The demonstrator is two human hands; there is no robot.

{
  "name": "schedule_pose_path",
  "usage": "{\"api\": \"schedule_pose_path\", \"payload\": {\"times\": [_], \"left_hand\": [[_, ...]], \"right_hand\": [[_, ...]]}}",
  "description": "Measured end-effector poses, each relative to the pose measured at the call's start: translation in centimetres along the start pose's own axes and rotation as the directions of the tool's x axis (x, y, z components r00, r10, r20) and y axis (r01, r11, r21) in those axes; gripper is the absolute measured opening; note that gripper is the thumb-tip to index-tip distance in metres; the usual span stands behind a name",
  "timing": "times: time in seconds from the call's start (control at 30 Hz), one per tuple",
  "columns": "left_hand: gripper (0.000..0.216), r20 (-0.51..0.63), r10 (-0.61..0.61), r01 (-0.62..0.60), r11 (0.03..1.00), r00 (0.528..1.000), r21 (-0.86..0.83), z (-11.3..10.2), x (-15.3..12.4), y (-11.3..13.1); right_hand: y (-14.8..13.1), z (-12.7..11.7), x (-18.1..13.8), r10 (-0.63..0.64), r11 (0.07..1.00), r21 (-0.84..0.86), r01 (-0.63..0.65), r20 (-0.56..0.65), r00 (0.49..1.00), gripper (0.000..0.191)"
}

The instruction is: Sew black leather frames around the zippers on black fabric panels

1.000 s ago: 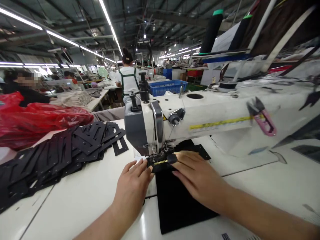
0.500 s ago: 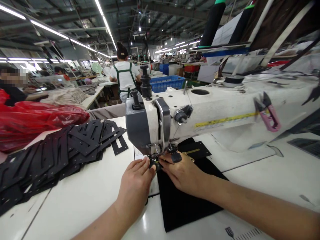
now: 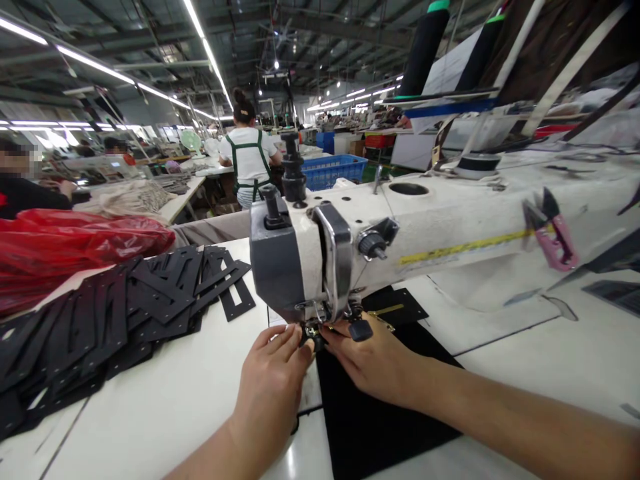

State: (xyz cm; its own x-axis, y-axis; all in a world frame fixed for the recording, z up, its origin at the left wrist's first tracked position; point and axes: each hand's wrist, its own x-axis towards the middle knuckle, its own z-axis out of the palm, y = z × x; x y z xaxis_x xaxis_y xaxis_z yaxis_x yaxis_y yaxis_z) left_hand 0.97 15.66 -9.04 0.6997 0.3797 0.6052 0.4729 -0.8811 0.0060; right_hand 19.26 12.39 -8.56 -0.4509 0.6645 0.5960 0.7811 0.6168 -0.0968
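Observation:
A white and grey sewing machine [image 3: 310, 247] stands in front of me, its presser foot low between my hands. Black fabric [image 3: 385, 440] lies under and to the right of the foot, reaching toward me. Behind my right hand a black panel [image 3: 413, 303] with a gold-coloured zipper [image 3: 389, 311] rests on the bed. My left hand [image 3: 274, 377] is closed, fingertips pressed together at the left of the foot; what they pinch is hidden. My right hand [image 3: 377, 360] lies over the black fabric, its fingers gathered on it close to the foot's right side.
Overlapping black slotted pieces [image 3: 120, 313] cover the table at left, beside a red plastic bag [image 3: 80, 243]. Pink thread snips [image 3: 557, 237] rest on the machine arm. Thread cones [image 3: 425, 50] rise at upper right. Beyond are a blue crate [image 3: 335, 172] and a co-worker [image 3: 249, 157].
My view has shifted slightly, so the machine and snips appear a little lower and farther right. Both hands stay at the presser foot, with little visible movement of the fabric.

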Motion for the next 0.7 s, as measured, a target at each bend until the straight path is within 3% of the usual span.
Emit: {"api": "schedule_pose_path", "payload": {"times": [0.2, 0.7], "left_hand": [[0.021, -0.030, -0.026, 0.026, 1.000, 0.999, 0.000, 0.3, 0.2, -0.2], [0.021, -0.117, -0.007, 0.008, 1.000, 0.993, 0.010, 0.1, 1.1, -0.5]], "right_hand": [[0.1, -0.1, 0.2, 0.028, 0.999, 0.022, -0.029, 0.059, 0.998, 0.020], [0.3, 0.0, 0.8, 0.038, 0.985, 0.169, -0.045, 0.047, 0.998, 0.029]]}}
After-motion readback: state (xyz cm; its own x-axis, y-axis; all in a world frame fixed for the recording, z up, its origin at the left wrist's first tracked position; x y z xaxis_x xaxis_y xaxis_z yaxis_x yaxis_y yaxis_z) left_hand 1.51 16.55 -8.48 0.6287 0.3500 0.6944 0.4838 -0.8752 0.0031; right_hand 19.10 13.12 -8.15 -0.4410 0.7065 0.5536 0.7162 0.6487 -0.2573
